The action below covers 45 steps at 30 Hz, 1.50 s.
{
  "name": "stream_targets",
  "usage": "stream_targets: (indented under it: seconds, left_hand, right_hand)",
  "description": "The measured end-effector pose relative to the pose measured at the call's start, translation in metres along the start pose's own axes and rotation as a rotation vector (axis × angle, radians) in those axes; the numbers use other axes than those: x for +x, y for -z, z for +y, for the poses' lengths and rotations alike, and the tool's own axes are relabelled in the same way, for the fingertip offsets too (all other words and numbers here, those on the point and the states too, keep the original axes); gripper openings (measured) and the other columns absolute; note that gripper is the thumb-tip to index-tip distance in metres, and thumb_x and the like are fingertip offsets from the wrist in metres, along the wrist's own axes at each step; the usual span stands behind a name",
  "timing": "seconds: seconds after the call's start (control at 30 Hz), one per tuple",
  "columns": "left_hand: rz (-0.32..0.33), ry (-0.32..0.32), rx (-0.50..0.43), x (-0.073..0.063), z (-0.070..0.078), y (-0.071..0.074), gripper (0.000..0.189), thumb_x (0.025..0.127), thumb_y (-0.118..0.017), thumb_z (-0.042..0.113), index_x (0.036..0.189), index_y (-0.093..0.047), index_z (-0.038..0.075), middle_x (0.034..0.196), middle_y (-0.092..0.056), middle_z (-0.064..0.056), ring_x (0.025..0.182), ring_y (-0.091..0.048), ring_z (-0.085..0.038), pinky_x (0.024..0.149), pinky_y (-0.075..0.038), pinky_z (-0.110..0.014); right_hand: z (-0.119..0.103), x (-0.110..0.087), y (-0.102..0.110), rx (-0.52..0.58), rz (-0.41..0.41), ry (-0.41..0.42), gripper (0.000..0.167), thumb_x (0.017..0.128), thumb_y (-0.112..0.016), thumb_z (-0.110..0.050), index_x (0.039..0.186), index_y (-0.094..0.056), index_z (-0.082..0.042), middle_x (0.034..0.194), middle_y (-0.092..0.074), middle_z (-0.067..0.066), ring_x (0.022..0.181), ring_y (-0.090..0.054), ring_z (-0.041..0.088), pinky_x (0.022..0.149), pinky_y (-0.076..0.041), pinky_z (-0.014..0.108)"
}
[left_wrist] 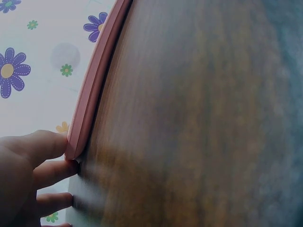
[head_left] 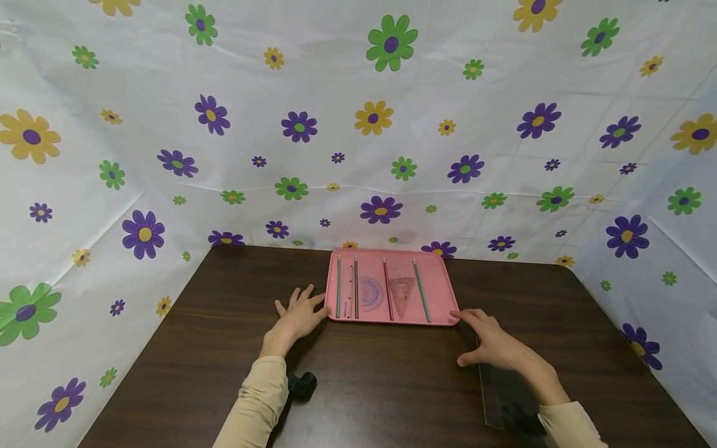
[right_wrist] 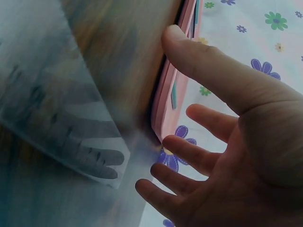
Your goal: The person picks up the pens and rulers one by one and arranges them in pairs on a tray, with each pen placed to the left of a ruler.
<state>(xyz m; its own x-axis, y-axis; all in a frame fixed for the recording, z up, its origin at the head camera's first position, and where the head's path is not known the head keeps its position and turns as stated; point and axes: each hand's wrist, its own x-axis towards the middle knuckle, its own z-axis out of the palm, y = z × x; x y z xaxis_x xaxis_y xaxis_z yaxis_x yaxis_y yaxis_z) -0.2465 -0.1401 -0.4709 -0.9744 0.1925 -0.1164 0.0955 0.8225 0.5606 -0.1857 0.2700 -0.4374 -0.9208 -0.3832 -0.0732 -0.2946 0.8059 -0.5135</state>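
Observation:
A pink tray point(head_left: 442, 305) lies at the back of the table. It bears several pencils, among them a red pencil point(head_left: 388, 289) and a teal pencil point(head_left: 421, 290), plus a clear protractor point(head_left: 370, 294), a reddish clear set square point(head_left: 401, 292) and a narrow clear ruler point(head_left: 351, 292). My left hand point(head_left: 299, 317) touches the tray's front left corner with its thumb, the other fingers spread beside it. At the front right corner is my right hand point(head_left: 493, 342), its index finger at the rim in the head view, thumb held apart, nothing gripped.
A clear plastic piece with dark marks point(right_wrist: 61, 104) lies on the dark wooden table point(head_left: 386, 386), near my right forearm. A flower-patterned white cloth point(head_left: 336, 93) hangs behind the table and along both sides. A black device point(head_left: 302, 386) sits at my left wrist.

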Motion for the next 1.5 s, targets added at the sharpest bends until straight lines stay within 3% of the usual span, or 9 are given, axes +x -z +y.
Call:
stream_targets:
  seconds: [0.3,0.6,1.0,1.33,1.5]
  left_hand:
    - [-0.007,0.009,-0.004,0.001,0.0,-0.001,0.055,0.101,-0.051,0.042,0.15,-0.047,0.019,0.165,-0.021,-0.016,0.153,-0.007,-0.045,0.109,0.01,-0.078]
    - [-0.001,0.007,0.002,0.0,0.001,0.001,0.055,0.101,-0.051,0.041,0.15,-0.047,0.017,0.165,-0.021,-0.017,0.152,-0.007,-0.046,0.109,0.01,-0.078]
    - [-0.001,0.002,0.004,0.0,0.001,0.0,0.054,0.101,-0.052,0.04,0.149,-0.048,0.016,0.164,-0.022,-0.018,0.152,-0.008,-0.047,0.108,0.009,-0.079]
    - [-0.004,0.005,-0.002,0.001,-0.001,0.001,0.056,0.1,-0.052,0.043,0.15,-0.046,0.019,0.165,-0.02,-0.017,0.152,-0.007,-0.047,0.108,0.011,-0.079]
    - [-0.006,0.004,-0.003,0.001,-0.001,0.002,0.056,0.1,-0.052,0.042,0.15,-0.047,0.018,0.165,-0.021,-0.018,0.152,-0.007,-0.046,0.108,0.011,-0.079]
  right_hand:
    - [0.012,-0.017,0.01,0.052,-0.129,-0.076,0.106,0.069,-0.09,-0.027,0.152,-0.031,0.001,0.149,-0.024,0.037,0.128,-0.026,0.066,0.085,-0.043,0.071]
    - [0.015,-0.029,0.011,0.052,-0.18,-0.108,0.116,0.064,-0.092,-0.025,0.154,-0.025,0.002,0.15,-0.021,0.038,0.127,-0.024,0.067,0.084,-0.039,0.076]
    - [0.015,-0.032,0.003,-0.06,-0.129,-0.14,0.116,0.057,-0.095,-0.028,0.154,-0.034,-0.008,0.143,-0.038,0.021,0.122,-0.04,0.049,0.084,-0.045,0.065]
    - [0.012,-0.025,0.006,-0.101,-0.14,-0.14,0.115,0.054,-0.097,-0.029,0.151,-0.039,-0.007,0.129,-0.044,0.014,0.102,-0.041,0.031,0.078,-0.048,0.049]
    - [0.014,-0.022,0.006,-0.102,-0.143,-0.159,0.116,0.054,-0.097,-0.029,0.15,-0.039,-0.001,0.124,-0.044,0.015,0.102,-0.04,0.031,0.081,-0.048,0.049]
